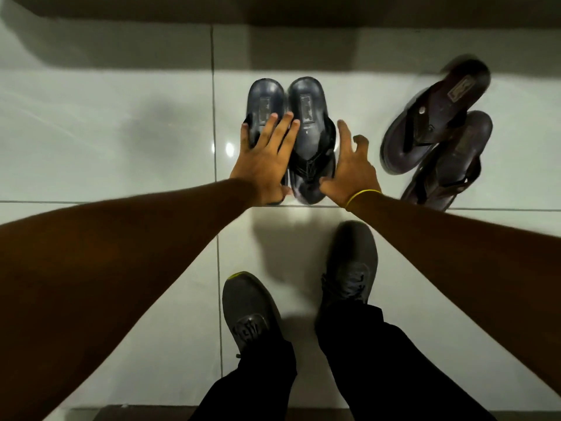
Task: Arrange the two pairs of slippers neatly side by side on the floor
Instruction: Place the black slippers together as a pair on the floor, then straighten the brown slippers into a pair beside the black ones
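Glossy white floor tiles [106,141] with dark grout lines [213,117] reflect a light spot [229,149]. Two grey sneakers [249,308] stand on them below black trouser legs [379,360]; a yellow wristband [361,196] shows.

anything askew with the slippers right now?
Yes. The brown pair at right is untidy: both slippers sit tilted, one partly overlapping the other. The dark pair at centre is straight and side by side, with the left hand and right hand open at its sides.

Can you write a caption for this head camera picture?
Both hands square up the black slippers; the brown slippers lie askew.
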